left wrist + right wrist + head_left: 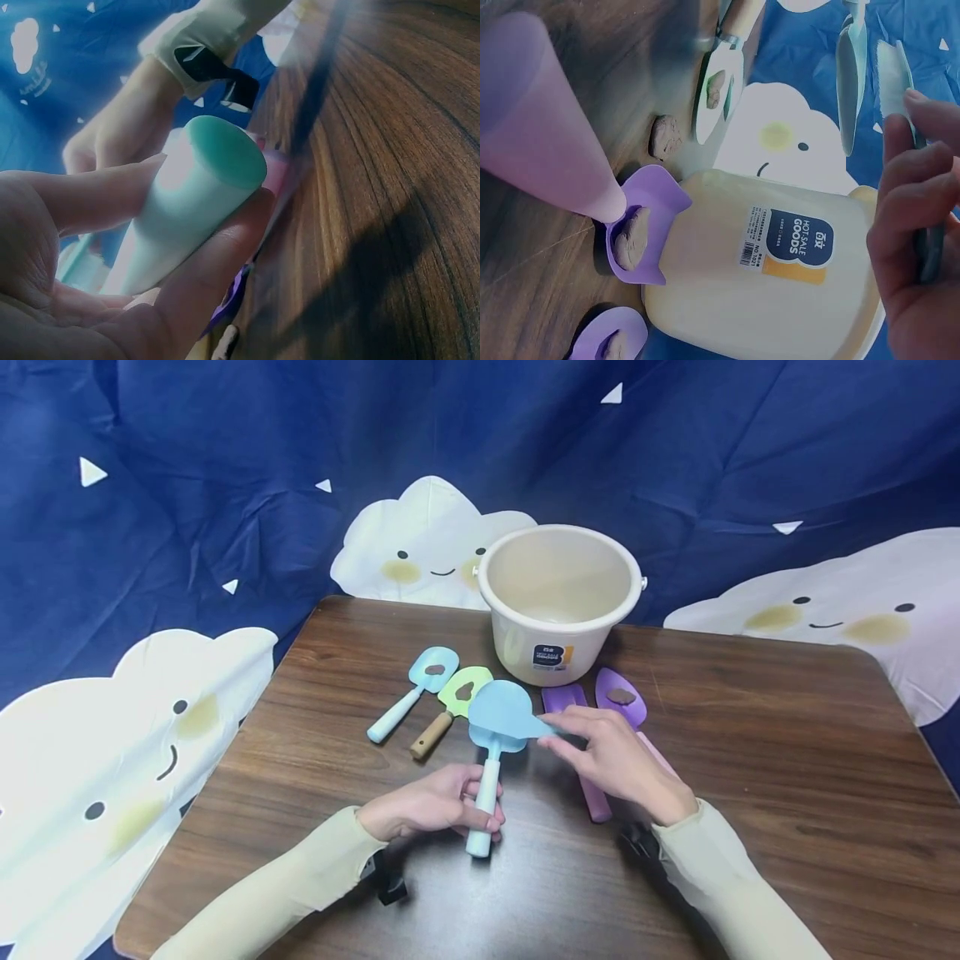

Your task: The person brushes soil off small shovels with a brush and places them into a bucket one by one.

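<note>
My left hand grips the pale handle of a light-blue toy shovel, its head pointing away from me. Fingers and thumb curl round that handle in the left wrist view. Just over the shovel's head, my right hand pinches a light-blue flat tool. A jagged edge shows on this tool in the right wrist view; its exact kind is unclear. From above, the two blue pieces overlap; in the right wrist view a gap shows between them.
A cream bucket stands at the back. Left of it lie a blue shovel and a green shovel, bearing brown lumps. Near its front are a purple square shovel and a purple pointed shovel. A brown lump lies on the table.
</note>
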{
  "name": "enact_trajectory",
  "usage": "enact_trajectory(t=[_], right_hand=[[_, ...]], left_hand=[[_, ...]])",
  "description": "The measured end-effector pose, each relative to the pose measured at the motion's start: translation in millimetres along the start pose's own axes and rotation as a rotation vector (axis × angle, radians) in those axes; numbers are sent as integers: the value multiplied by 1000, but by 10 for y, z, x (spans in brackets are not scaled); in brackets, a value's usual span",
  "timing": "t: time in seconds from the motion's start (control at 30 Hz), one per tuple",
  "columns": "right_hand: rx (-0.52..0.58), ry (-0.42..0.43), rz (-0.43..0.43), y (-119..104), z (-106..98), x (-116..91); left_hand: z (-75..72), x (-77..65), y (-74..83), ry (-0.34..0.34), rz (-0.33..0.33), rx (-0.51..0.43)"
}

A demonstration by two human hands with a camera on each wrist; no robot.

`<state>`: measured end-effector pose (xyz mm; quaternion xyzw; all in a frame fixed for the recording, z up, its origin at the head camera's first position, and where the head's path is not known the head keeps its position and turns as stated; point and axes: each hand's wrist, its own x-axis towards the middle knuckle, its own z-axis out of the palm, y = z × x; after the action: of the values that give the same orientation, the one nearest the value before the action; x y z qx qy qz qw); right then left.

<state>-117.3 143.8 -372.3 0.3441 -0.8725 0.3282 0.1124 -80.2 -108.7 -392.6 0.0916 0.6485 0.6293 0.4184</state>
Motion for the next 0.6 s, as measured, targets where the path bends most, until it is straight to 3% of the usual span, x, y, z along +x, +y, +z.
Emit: enact_trajectory(t=[0.6], right_hand=[[-3,-76,7,6,23,-21]], left_hand=[[-1,-22,19,-2,11,2]])
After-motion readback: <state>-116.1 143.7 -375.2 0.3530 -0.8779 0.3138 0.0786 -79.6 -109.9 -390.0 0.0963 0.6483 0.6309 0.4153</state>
